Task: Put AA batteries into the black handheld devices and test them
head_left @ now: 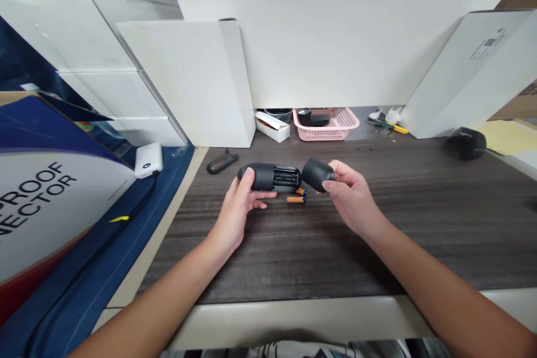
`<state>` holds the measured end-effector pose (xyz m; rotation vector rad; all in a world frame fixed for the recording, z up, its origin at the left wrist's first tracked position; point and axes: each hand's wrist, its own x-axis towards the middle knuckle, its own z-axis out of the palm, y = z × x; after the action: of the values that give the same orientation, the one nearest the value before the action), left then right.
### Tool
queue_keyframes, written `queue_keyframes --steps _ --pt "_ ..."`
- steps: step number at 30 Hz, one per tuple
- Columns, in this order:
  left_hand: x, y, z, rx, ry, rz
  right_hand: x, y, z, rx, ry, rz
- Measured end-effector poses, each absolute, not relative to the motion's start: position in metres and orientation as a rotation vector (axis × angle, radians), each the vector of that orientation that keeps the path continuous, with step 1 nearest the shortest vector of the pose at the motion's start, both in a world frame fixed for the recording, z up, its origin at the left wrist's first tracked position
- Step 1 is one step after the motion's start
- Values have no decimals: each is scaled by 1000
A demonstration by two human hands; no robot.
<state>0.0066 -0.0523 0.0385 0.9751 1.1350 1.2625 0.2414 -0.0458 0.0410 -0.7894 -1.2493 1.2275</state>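
Note:
My left hand grips a black rounded device, held sideways over the dark table. Its right end is uncovered and shows a battery compartment; I cannot tell whether any battery sits inside. Between thumb and fingers of my right hand is a black cylindrical cover, close to the device's exposed end but apart from it. Below the gap between them lies an orange battery with a blue end. A second orange battery shows partly behind it.
On the table's left lies a small black part. Toward the back stand a white narrow box and a pink basket holding a black item. A yellow-handled tool and a dark object are at the right. White boxes wall the back.

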Motion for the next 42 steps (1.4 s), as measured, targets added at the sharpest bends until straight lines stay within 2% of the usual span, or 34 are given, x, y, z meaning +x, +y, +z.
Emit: queue_keyframes --steps 6,13,16,20,25,31,42 --pt "8 -53 40 946 1107 1158 240 -41 33 -991 -1378 1258" --pt "9 -55 39 956 1074 1059 236 -47 26 -1113 -1669 810" --pt "7 -55 38 924 1040 963 235 -54 34 -1027 -1907 564" --pt "6 -54 39 844 1008 889 234 -59 40 -887 -2046 456" --pt "4 -55 44 827 894 869 236 -61 40 -879 -1938 527" --pt "3 -65 47 1059 685 754 240 -68 35 -886 -1675 800" --pt "7 -68 45 1154 806 973 237 -67 40 -806 -1798 819"
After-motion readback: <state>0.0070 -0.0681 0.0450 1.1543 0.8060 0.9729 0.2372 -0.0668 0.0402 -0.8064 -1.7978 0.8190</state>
